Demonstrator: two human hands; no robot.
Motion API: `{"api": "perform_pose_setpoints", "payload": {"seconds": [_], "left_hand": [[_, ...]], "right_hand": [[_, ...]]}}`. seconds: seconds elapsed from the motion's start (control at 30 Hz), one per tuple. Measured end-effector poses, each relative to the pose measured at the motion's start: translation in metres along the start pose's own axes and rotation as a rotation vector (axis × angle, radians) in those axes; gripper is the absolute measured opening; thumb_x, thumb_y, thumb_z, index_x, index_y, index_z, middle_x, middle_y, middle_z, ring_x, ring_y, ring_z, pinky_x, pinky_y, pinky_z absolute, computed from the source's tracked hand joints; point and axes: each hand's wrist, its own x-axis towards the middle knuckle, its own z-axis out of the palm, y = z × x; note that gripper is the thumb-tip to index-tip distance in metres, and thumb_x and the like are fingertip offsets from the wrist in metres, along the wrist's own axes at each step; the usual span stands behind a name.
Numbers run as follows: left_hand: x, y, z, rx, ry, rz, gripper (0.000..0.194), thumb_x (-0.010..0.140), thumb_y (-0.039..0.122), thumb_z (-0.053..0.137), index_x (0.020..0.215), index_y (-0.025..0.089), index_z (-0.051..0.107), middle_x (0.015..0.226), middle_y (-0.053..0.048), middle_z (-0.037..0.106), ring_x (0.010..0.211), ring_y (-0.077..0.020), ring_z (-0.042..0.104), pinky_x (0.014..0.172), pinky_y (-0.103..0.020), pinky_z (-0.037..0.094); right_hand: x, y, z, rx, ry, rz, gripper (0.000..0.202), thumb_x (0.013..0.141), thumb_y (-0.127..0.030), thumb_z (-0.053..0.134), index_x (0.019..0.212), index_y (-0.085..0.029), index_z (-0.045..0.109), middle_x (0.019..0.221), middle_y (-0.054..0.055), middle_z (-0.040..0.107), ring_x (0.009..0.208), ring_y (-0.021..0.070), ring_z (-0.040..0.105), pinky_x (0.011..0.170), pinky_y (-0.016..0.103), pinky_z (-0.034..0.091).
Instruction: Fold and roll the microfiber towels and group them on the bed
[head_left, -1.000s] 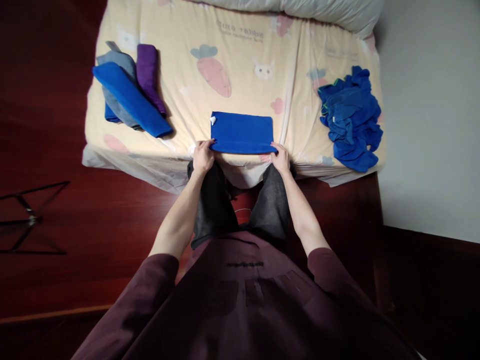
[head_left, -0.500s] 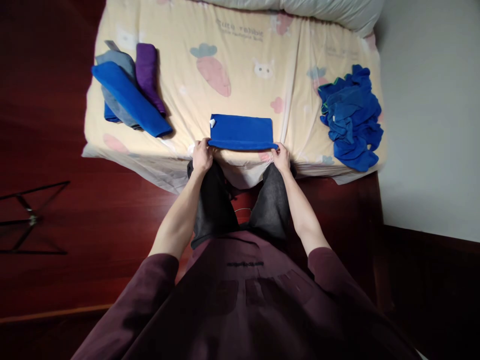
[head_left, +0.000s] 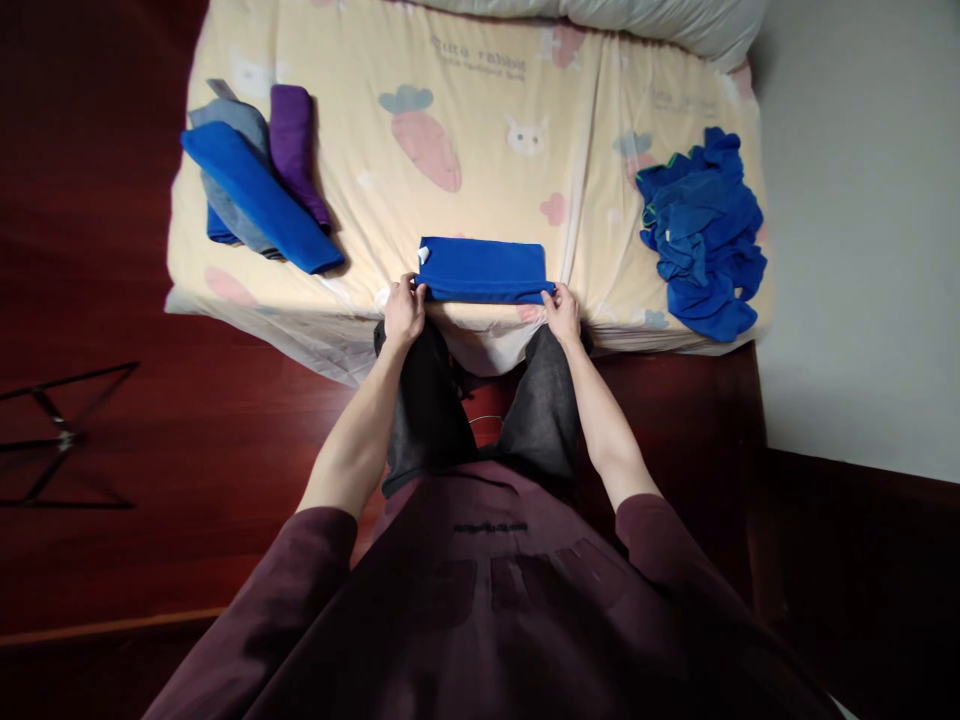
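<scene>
A blue towel (head_left: pixel 481 262) with a small white tag at its far left corner lies on the bed near its front edge. Its near edge is turned over in a narrow fold running from side to side. My left hand (head_left: pixel 406 308) pinches the left end of this fold between thumb and fingers. At the right end, my right hand (head_left: pixel 562 312) grips the fold in the same way. Both hands rest close to the bed's front edge, above my knees.
Rolled or folded cloths, one blue (head_left: pixel 259 195), one purple (head_left: pixel 294 145) and one grey (head_left: pixel 238 120), lie at the bed's left. A crumpled blue cloth heap (head_left: pixel 705 240) is at the right, near the wall (head_left: pixel 862 250). A black stand (head_left: pixel 66 438) is on the floor at left.
The strip folded over at the towel's near edge looks wider and flatter. The towel's far edge has come slightly closer to me. Both hands keep hold of the ends.
</scene>
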Motion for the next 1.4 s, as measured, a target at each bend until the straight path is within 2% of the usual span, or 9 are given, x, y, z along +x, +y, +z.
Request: {"api": "perform_pose_setpoints", "payload": {"seconds": [0.13,0.33,0.67,1.1,1.27,1.4], "left_hand": [[-0.0022,0.0047,-0.0031,-0.002,-0.026,-0.005,0.048,0.11,0.051,0.035,0.14,0.021,0.056,0.122,-0.016,0.073,0.116,-0.0308,0.069,0.104,-0.042,0.052],[-0.0026,0.0074,-0.0045,0.024,-0.039,-0.006,0.046,0.11,0.05,0.036,0.137,0.019,0.057,0.115,-0.016,0.075,0.108,-0.0316,0.072,0.099,-0.041,0.052],[-0.0024,0.0061,-0.0037,0.031,-0.034,-0.017,0.043,0.108,0.052,0.04,0.133,0.021,0.058,0.11,-0.014,0.076,0.104,-0.0306,0.073,0.094,-0.039,0.053],[0.0004,0.0008,-0.0014,0.039,-0.008,-0.049,0.041,0.108,0.051,0.04,0.128,0.021,0.061,0.1,-0.014,0.077,0.101,-0.0312,0.075,0.09,-0.037,0.053],[0.0006,0.0026,-0.0012,0.046,-0.003,-0.083,0.04,0.107,0.052,0.043,0.124,0.021,0.064,0.099,-0.014,0.078,0.102,-0.0309,0.075,0.091,-0.037,0.053],[0.0008,0.0035,-0.0008,0.037,0.003,-0.101,0.036,0.106,0.05,0.048,0.121,0.023,0.066,0.099,-0.013,0.079,0.1,-0.0303,0.075,0.091,-0.038,0.054]], "right_hand": [[0.0007,0.0011,0.0009,0.032,0.009,-0.006,0.047,0.105,-0.058,0.054,0.13,-0.021,0.068,0.108,0.009,0.077,0.098,0.0242,0.076,0.102,0.04,0.06],[0.0003,-0.0018,0.0,0.036,0.009,0.011,0.049,0.103,-0.06,0.054,0.131,-0.021,0.067,0.091,0.005,0.074,0.088,0.0237,0.074,0.097,0.039,0.06],[0.0006,-0.0014,0.0002,0.034,0.016,-0.001,0.046,0.102,-0.06,0.056,0.125,-0.022,0.067,0.089,0.004,0.075,0.085,0.0232,0.074,0.093,0.037,0.061],[0.0025,-0.0022,0.0022,-0.016,0.009,0.045,0.042,0.104,-0.058,0.055,0.123,-0.022,0.066,0.094,0.006,0.077,0.094,0.0265,0.075,0.099,0.04,0.059],[0.0039,-0.0037,0.0026,-0.073,-0.021,0.085,0.045,0.103,-0.061,0.056,0.122,-0.022,0.067,0.086,0.005,0.075,0.092,0.0284,0.075,0.098,0.043,0.06],[0.0043,-0.0029,0.0028,-0.085,-0.011,0.083,0.04,0.102,-0.057,0.06,0.12,-0.022,0.068,0.084,0.004,0.074,0.091,0.0271,0.075,0.098,0.041,0.059]]}}
